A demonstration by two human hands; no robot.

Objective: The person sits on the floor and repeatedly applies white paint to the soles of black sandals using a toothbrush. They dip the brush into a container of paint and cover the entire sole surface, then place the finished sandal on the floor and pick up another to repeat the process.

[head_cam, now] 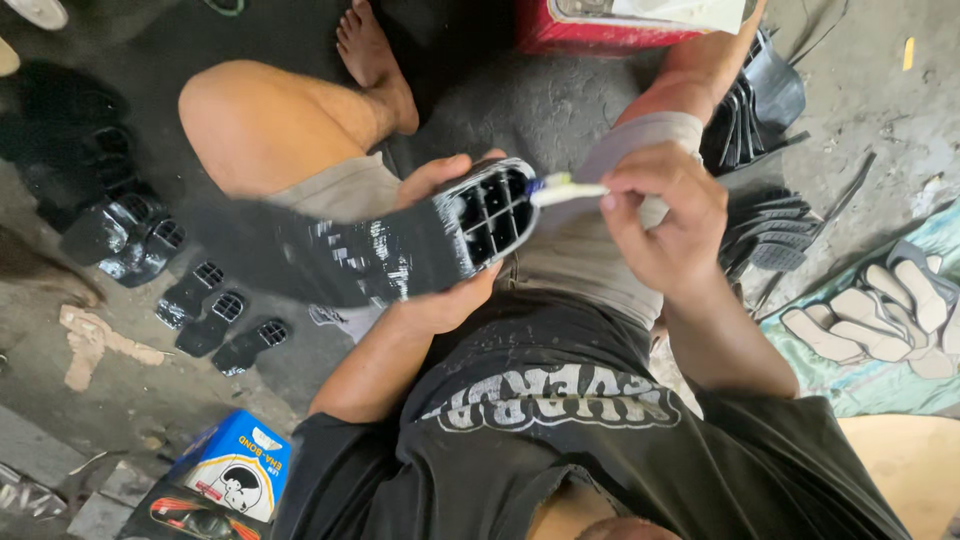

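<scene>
My left hand (pixel 440 300) grips a black shoe sole (pixel 400 250) from below, its ribbed heel cavity turned up and its surface glossy with wet streaks. My right hand (pixel 665 215) pinches a small white brush (pixel 565 190), whose tip touches the edge of the heel cavity. I sit on the floor with bare legs bent, and the sole is held over my lap.
Several more black soles (pixel 215 320) lie on the concrete floor at left. A blue and white glue can (pixel 235 470) stands at lower left. Stacked black soles (pixel 765 230) and pale insoles (pixel 880 310) on a teal sheet lie at right. A red box (pixel 590 30) sits ahead.
</scene>
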